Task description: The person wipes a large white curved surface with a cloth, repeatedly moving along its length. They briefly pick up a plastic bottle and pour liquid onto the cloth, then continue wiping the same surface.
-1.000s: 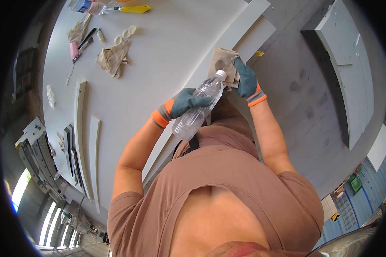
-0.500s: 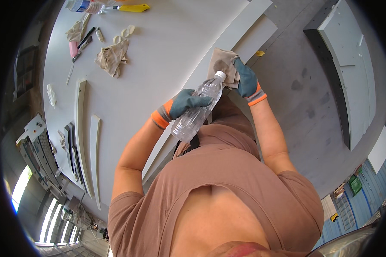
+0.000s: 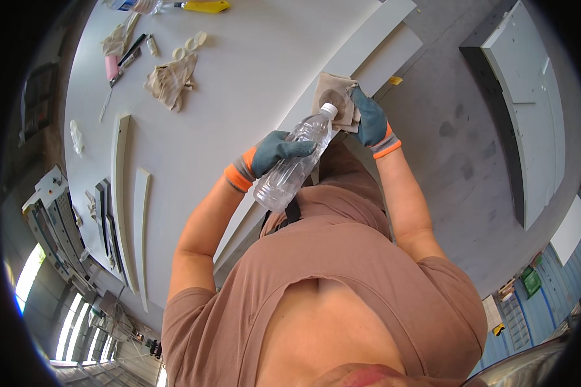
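My left hand (image 3: 279, 153), in a dark green glove with an orange cuff, is wrapped round a clear plastic bottle (image 3: 290, 169). The bottle is tilted, its white cap end at a folded beige cloth (image 3: 325, 87). My right hand (image 3: 370, 119), gloved the same way, grips that cloth by its right edge. A dark wet-looking patch shows on the cloth beside the bottle's neck. Both hands are over the near edge of a large light grey table (image 3: 239, 77). Whether the bottle's tip touches the cloth I cannot tell.
On the table lie a crumpled beige cloth (image 3: 172, 82), tape rolls (image 3: 191, 44), a yellow-handled tool (image 3: 203, 6), a pink object (image 3: 112, 66) and long pale strips (image 3: 120, 193). Another bottle (image 3: 135, 5) is at the far edge. A dark-edged panel (image 3: 523, 97) stands to the right.
The bottle and my left hand have shifted slightly to the left. The wet-looking patch on the cloth shows more. My right hand keeps its hold on the cloth.
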Motion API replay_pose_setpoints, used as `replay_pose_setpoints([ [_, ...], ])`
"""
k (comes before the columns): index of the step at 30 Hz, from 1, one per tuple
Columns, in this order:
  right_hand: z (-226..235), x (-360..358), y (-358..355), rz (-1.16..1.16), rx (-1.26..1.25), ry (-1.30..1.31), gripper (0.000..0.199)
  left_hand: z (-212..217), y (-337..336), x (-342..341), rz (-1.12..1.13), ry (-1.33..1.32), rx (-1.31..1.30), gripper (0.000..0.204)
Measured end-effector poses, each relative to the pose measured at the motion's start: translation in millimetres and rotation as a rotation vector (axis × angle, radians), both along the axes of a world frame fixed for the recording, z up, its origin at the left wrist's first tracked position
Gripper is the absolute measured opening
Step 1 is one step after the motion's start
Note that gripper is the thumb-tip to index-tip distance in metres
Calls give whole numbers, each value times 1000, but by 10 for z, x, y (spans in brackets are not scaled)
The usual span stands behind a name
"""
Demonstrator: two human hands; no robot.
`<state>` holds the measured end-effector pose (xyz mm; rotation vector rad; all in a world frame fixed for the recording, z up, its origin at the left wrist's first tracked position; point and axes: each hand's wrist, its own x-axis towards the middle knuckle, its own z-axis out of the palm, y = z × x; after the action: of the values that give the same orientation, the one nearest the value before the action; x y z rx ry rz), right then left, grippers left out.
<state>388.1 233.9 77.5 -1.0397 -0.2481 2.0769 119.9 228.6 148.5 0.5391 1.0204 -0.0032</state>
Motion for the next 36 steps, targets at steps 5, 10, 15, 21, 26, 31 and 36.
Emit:
replay_pose_setpoints([
  [5,-59,14,63,15,51,95,49,-1,29,3,-5,12,-20,57],
  [10,-464,181,121,353,1054,-763,54,-25,-78,-83,88,-48,169,47],
  [15,-207,-3,452,97,253,-29,55,33,80,42,58,129,298,60],
  [21,-210,107,954,423,46,70,55,231,-156,108,391,7,153,60],
  [26,-26,-146,1183,586,110,169,56,465,-419,192,498,153,299,62],
  [31,111,-478,1176,669,75,247,60,437,-583,74,400,503,475,85],
  [36,134,-491,1050,512,67,230,64,250,-654,-138,480,760,811,103],
])
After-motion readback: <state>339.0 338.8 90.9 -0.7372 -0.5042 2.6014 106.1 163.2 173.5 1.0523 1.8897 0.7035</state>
